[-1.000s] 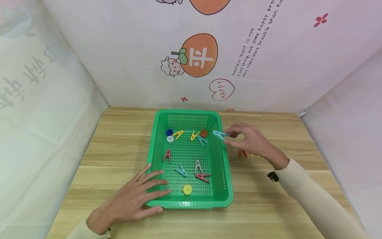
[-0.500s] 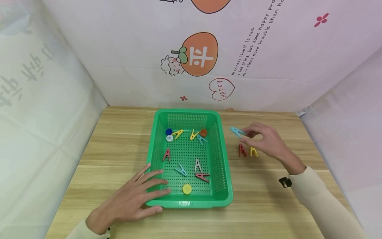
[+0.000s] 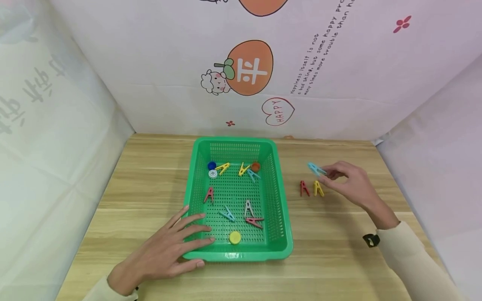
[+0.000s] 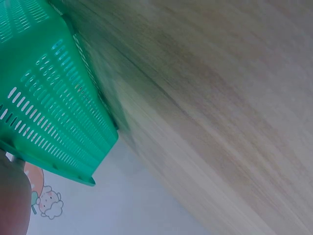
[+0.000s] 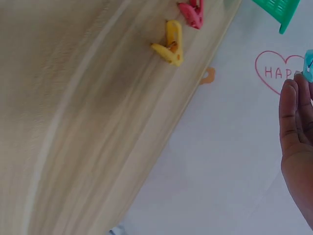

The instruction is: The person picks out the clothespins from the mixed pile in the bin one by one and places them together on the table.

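Observation:
My right hand [image 3: 352, 182] pinches a blue clothespin [image 3: 315, 169] between thumb and fingers, right of the basket and above the table. Just below it on the table lie a red clothespin [image 3: 304, 188] and a yellow clothespin [image 3: 318, 189], side by side. My left hand [image 3: 162, 251], fingers spread and straight, rests over the near left rim of the green basket [image 3: 284, 209]. Inside the basket are several clothespins, among them a grey one [image 3: 248, 207] and a light blue one [image 3: 227, 214]. In the right wrist view the held clothespin [image 5: 308, 66] shows only at the edge.
Bottle caps also lie in the basket: yellow [image 3: 235, 238], orange [image 3: 255, 167], blue [image 3: 212, 166] and white [image 3: 212, 174]. The wooden table [image 3: 143, 175] meets a printed white cloth wall [image 3: 169, 108] at the back, with cloth walls on both sides.
My right hand has moved right with the blue clothespin, from over the basket's right rim to above the table. The red and yellow clothespins have come into full view. My left hand stays still.

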A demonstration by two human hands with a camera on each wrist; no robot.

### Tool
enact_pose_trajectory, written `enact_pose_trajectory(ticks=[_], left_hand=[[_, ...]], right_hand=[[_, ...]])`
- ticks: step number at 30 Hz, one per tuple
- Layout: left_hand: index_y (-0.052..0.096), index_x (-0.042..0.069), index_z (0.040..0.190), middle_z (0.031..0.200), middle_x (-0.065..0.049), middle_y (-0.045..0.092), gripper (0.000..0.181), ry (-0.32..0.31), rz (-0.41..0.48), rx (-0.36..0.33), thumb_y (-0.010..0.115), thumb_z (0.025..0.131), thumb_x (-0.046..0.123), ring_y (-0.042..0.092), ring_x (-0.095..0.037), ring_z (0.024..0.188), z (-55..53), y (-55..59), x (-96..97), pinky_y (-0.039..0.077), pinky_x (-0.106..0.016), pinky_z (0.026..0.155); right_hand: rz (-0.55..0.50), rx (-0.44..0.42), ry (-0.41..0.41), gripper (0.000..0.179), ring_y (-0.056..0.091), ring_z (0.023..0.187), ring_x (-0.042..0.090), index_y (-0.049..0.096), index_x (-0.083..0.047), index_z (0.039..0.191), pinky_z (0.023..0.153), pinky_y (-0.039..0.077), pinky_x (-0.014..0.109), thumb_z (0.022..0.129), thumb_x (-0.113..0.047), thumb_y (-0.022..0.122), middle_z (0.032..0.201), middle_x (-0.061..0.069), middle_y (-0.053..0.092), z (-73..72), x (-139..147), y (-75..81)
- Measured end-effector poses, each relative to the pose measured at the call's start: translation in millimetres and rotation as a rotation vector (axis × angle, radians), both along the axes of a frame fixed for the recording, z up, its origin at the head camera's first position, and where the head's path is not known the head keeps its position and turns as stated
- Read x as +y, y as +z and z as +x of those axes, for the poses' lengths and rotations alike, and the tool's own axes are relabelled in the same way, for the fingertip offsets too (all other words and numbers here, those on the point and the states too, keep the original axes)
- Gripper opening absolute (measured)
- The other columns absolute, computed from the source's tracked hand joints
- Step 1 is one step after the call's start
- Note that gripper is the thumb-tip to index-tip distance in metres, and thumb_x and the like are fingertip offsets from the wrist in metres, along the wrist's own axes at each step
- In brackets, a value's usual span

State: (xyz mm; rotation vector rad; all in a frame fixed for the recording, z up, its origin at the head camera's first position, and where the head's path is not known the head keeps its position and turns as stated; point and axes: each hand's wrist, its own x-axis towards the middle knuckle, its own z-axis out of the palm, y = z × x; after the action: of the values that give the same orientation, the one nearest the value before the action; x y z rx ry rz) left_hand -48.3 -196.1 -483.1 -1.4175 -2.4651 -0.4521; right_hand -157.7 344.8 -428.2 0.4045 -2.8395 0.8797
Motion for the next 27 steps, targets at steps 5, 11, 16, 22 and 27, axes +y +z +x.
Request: enact_pose_trajectory(ticks=[5, 11, 16, 22, 27], left_hand=[[0.073, 0.032, 0.142, 0.145, 0.008, 0.068, 0.047, 0.006, -0.002, -0.009, 0.062, 0.106, 0.061, 0.049, -0.028, 0.152, 0.6, 0.3, -0.3, 0.005, -0.047, 0.142], [0.073, 0.032, 0.143, 0.146, 0.007, 0.068, 0.048, 0.013, -0.007, -0.031, 0.065, 0.104, 0.06, 0.048, -0.028, 0.153, 0.5, 1.4, -0.3, 0.004, -0.048, 0.142], [0.073, 0.032, 0.143, 0.146, 0.007, 0.068, 0.048, 0.007, -0.01, -0.034, 0.066, 0.104, 0.059, 0.048, -0.028, 0.154, -0.9, 2.0, 0.9, 0.005, -0.048, 0.141], [0.072, 0.032, 0.143, 0.146, 0.007, 0.067, 0.047, -0.004, -0.002, -0.022, 0.066, 0.105, 0.057, 0.048, -0.028, 0.153, -1.0, 0.9, 1.3, 0.004, -0.047, 0.142], [0.072, 0.033, 0.144, 0.147, 0.007, 0.068, 0.048, 0.008, -0.003, -0.024, 0.069, 0.102, 0.057, 0.047, -0.027, 0.153, 0.8, 0.9, 0.2, 0.003, -0.045, 0.142]], right_hand=[[0.003, -0.026, -0.016, 0.029, 0.066, 0.089, -0.005, 0.082, -0.013, 0.122, 0.08, 0.052, 0.01, 0.099, -0.031, 0.084, 0.103, -0.003, 0.077, 6.8, 12.7, -8.1], [-0.009, -0.02, -0.051, 0.03, 0.066, 0.087, -0.007, 0.082, -0.012, 0.121, 0.076, 0.055, 0.014, 0.097, -0.031, 0.085, 0.102, 0.001, 0.078, 13.7, 24.1, -17.9], [-0.016, -0.024, -0.086, 0.033, 0.065, 0.086, -0.008, 0.081, -0.009, 0.123, 0.075, 0.055, 0.011, 0.097, -0.029, 0.086, 0.103, 0.005, 0.079, 20.8, 32.9, -25.5], [0.012, -0.025, -0.131, 0.034, 0.064, 0.083, -0.008, 0.08, -0.003, 0.118, 0.07, 0.051, 0.01, 0.096, -0.029, 0.086, 0.1, 0.009, 0.08, 28.2, 41.2, -33.8], [0.02, -0.042, -0.148, 0.033, 0.066, 0.081, -0.003, 0.079, 0.0, 0.116, 0.067, 0.054, 0.011, 0.095, -0.024, 0.088, 0.098, 0.01, 0.08, 31.6, 46.4, -44.3]])
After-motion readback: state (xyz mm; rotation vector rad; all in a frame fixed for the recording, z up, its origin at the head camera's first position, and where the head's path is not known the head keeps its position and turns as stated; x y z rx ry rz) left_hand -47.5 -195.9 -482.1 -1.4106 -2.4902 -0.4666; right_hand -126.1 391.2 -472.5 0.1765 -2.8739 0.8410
